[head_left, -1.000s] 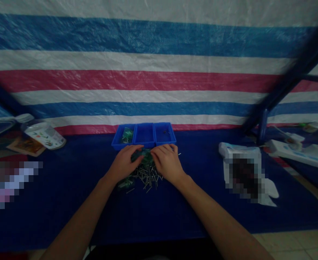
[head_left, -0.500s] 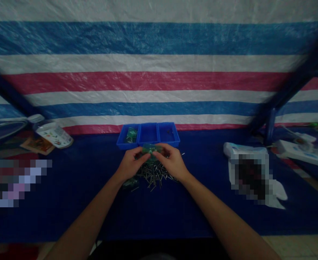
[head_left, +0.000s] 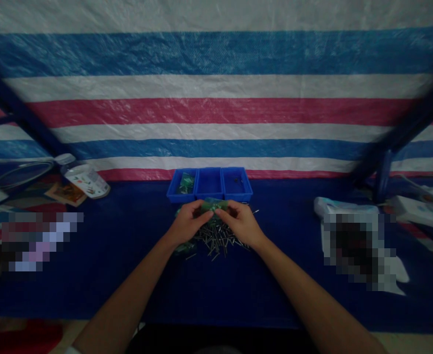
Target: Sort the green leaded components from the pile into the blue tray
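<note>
Both hands pinch a small green plastic bag [head_left: 215, 203] between thumbs and fingers. My left hand [head_left: 189, 222] grips its left side, my right hand [head_left: 243, 222] its right. Right below the bag lies a loose heap of thin metal pins or screws [head_left: 218, 240]; they are too small to name for certain. Another green bag [head_left: 185, 248] lies beside the heap, partly under my left wrist. Just beyond my hands stands a blue three-part tray [head_left: 209, 198]. Its left compartment has green bags [head_left: 186, 183] in it, and a few small dark pieces [head_left: 237, 180] sit in the right one.
A bottle with a printed label [head_left: 87, 180] leans at the back left near a brown packet [head_left: 67, 192]. White plastic packaging [head_left: 327, 205], partly blurred out, lies on the right of the blue table [head_left: 128, 216]. A white power strip [head_left: 417, 211] is farther right. Striped sheeting [head_left: 216, 110] hangs behind.
The whole view has shifted slightly, so everything appears farther right. Both hands keep their hold on the green bag, with little visible change in their grip.
</note>
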Tool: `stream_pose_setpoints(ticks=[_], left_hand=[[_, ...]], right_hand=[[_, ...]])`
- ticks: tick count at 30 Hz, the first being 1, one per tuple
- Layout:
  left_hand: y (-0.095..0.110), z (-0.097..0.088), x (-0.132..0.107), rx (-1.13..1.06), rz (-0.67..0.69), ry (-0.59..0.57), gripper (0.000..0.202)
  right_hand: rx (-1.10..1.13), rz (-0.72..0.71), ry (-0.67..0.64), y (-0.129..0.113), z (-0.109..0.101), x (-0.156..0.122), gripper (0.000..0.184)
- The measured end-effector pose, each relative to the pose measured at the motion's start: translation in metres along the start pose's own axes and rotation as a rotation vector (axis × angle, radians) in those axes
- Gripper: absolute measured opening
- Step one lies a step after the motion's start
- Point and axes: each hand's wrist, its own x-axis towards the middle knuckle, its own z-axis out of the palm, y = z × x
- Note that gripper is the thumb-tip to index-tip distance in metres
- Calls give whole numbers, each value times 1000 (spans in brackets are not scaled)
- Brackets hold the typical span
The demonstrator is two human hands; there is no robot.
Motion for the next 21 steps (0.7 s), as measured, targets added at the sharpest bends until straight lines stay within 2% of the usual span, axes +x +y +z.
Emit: stream_pose_setpoints(ticks=[9, 21], left_hand=[[4, -2, 0, -49, -2, -5, 27], [1, -1, -2, 23, -14, -19, 26]], right_hand=[[-26, -17, -57, -2, -3, -2, 24], [-29, 14, -55, 0, -5, -1, 22]])
